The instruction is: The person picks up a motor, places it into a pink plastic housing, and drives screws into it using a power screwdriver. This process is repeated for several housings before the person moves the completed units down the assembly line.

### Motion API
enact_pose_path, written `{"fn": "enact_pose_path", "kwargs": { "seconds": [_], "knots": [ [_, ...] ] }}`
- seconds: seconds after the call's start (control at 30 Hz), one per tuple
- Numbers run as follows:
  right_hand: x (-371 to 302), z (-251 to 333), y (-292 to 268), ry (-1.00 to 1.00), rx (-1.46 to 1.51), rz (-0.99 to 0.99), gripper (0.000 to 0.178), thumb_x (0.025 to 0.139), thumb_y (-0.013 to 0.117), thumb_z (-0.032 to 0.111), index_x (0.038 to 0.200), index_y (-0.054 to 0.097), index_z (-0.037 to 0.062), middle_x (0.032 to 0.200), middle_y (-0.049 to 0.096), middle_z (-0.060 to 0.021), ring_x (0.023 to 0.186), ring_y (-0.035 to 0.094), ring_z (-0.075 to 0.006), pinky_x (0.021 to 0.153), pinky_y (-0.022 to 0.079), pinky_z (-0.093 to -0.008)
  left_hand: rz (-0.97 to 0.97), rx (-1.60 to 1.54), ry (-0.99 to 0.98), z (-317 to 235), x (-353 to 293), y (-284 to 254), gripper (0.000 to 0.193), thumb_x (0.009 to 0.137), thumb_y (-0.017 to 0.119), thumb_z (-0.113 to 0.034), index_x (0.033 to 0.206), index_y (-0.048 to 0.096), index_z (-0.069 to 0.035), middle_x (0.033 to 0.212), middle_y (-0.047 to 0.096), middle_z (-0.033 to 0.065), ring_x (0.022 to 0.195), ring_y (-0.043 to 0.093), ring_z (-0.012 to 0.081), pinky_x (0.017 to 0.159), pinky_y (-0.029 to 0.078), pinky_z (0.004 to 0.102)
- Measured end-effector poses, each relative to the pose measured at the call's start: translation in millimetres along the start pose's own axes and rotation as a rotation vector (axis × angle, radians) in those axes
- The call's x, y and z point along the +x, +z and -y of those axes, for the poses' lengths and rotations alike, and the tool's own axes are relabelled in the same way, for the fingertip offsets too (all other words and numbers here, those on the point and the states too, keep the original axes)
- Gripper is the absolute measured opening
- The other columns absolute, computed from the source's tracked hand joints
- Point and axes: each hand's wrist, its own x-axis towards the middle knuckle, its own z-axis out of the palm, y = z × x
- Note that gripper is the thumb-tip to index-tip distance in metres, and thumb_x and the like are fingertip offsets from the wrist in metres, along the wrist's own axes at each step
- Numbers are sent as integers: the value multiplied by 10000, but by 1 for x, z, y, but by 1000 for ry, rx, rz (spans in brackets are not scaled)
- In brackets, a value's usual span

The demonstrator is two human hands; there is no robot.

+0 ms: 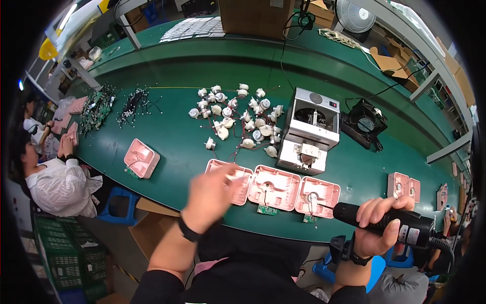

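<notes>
Three pink plastic housings stand in a row at the table's near edge: the left one (pixel 245 195), the middle one (pixel 287 201) and the right one (pixel 331 202). My left hand (pixel 211 195) is over the left housing and hides part of it. Motion blurs its bent fingers, so what they hold, if anything, does not show. My right hand (pixel 377 223) is wrapped round a black electric screwdriver (pixel 347 214), whose thin bit points left at the right housing. A round part sits inside that housing. Green circuit boards (pixel 267 209) hang by wires below the middle and right housings.
Several small white motors (pixel 223 133) lie beyond the housings. A silver machine (pixel 310 133) stands right of them, beside a black fan (pixel 365 124). Another pink housing (pixel 142 158) lies left, and circuit boards (pixel 97 107) are piled farther left. A co-worker (pixel 58 182) sits at the left.
</notes>
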Motion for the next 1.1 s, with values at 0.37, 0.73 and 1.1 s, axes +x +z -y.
{"fn": "enact_pose_path", "kwargs": {
  "seconds": [0.37,0.73,1.1],
  "knots": [
    [-13,3,22,16,-79,93,435,921,692,300,1127,383,74,721,506,-46,504,497,-143,486,460,-286,154,368,532,132,82,-38,382,808,719,-49,1179,668,-124,1199,664,75,1073,644,289,888,531,411],
    [-19,1,35,96,-74,97,507,879,763,330,1107,377,93,716,539,-52,516,530,-166,498,476,-311,55,-1412,-464,143,40,-61,335,992,646,-121,1299,575,-10,1167,641,114,1031,647,167,855,543,291],
    [-17,0,54,148,-46,137,507,877,773,338,1094,379,103,716,553,-54,507,541,-176,493,475,-323,398,-1051,-400,41,15,-49,364,982,651,-104,1320,572,6,1169,637,75,993,645,146,889,536,269]
  ]
}}
